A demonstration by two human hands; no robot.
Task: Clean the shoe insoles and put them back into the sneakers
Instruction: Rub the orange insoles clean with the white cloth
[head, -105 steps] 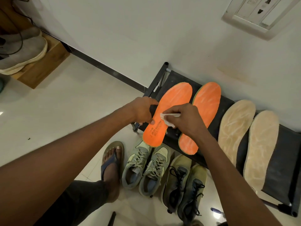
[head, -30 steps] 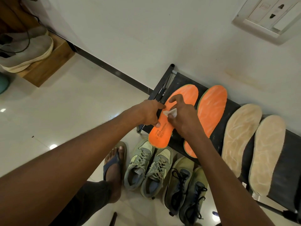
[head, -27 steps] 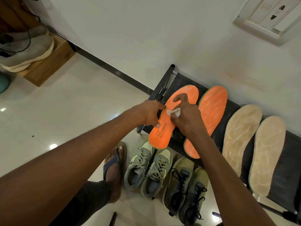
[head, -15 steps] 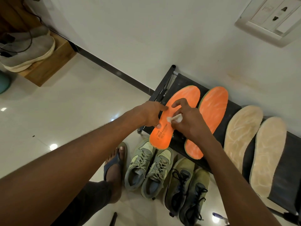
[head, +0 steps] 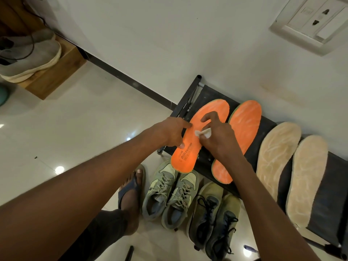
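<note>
Two hands on orange insole, left hand pinning its edge, right hand pinching white wipe mid-insole

The left hand grips the edge of an orange insole on the black rack — thumb on its printed heel — while the right hand pinches a small white wipe against it. A second orange insole and two beige insoles lie alongside; two pairs of sneakers stand on the floor below.
</note>
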